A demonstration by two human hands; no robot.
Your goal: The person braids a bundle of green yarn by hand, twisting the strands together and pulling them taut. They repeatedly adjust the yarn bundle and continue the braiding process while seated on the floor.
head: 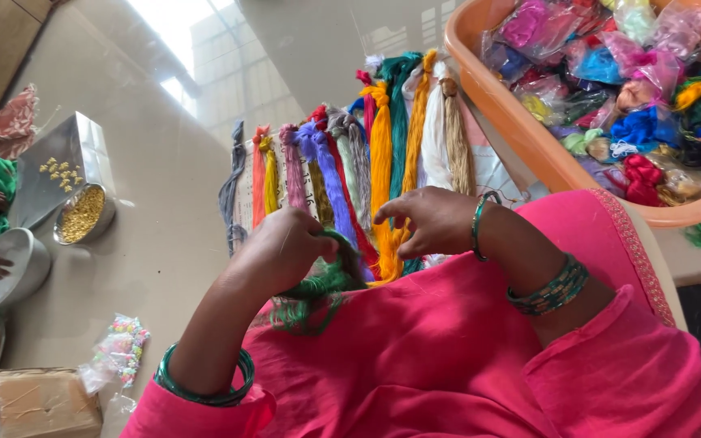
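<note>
We see the left hand [281, 247] closed as a fist around a green thread skein [318, 292]; the right hand [432, 221] is half open, its fingers curled and the forefinger stretched toward the skein, holding perhaps a thin strand, though we cannot tell for sure. The skein lies on the pink cloth [415, 349] over the lap, just before the row of coloured skeins [342, 170]; its long axis runs from the fist down toward the person, loose ends pointing to the lap. We judge the loose ends could tangle if pulled unevenly; the skein could also catch the neighbouring orange skein [381, 162] of that row and drag it out of place.
</note>
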